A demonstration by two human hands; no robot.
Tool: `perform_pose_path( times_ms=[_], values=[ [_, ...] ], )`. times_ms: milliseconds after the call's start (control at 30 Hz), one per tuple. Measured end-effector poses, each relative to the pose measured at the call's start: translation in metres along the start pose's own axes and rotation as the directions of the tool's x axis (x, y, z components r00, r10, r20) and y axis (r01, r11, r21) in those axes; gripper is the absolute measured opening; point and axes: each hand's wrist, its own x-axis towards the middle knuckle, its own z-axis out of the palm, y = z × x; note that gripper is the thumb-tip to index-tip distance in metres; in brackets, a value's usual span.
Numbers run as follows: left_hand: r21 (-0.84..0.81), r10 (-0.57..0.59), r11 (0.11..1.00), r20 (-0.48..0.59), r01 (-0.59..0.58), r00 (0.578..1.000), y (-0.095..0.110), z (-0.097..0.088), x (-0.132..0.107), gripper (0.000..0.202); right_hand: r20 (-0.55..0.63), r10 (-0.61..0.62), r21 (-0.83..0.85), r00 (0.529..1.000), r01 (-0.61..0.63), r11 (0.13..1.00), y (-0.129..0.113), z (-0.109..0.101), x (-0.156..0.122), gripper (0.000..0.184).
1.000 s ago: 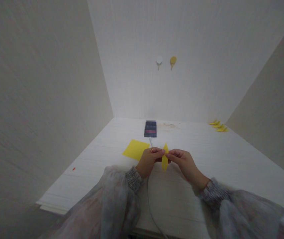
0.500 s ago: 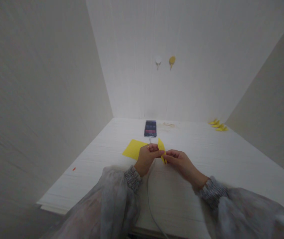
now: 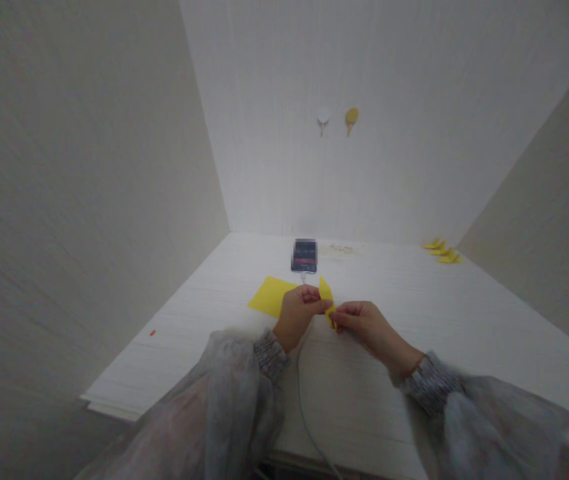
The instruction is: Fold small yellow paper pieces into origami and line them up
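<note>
A folded piece of yellow paper (image 3: pixel 325 289) is held upright between my two hands, above the white table. My left hand (image 3: pixel 298 312) pinches its left side, thumb in front and fingers behind. The thumb and fingertips of my right hand (image 3: pixel 362 321) close on its lower right edge. Partly behind my left hand, a flat yellow paper sheet (image 3: pixel 270 296) lies on the table. My fingers cover part of the folded paper, so its full shape does not show.
A phone (image 3: pixel 304 256) with a blurred screen lies near the back wall, and its cable (image 3: pixel 300 393) runs toward me under my hands. Several folded yellow paper pieces (image 3: pixel 443 252) sit at the back right. A small red bit (image 3: pixel 152 333) lies at left. Two hooks (image 3: pixel 352 117) are on the wall.
My right hand has slid slightly down along the folded paper's lower edge. The whole view has shifted a little; both hands keep their hold on the paper.
</note>
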Motion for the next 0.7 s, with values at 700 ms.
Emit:
perform_pose_path(
  times_ms=[700],
  values=[
    [-0.013,0.037,0.999,-0.102,-0.039,0.994,0.0038,0.0009,0.0012,0.051,0.071,0.055,-0.018,0.996,-0.053,0.998,0.0006,0.0044,-0.0018,0.014]
  ],
)
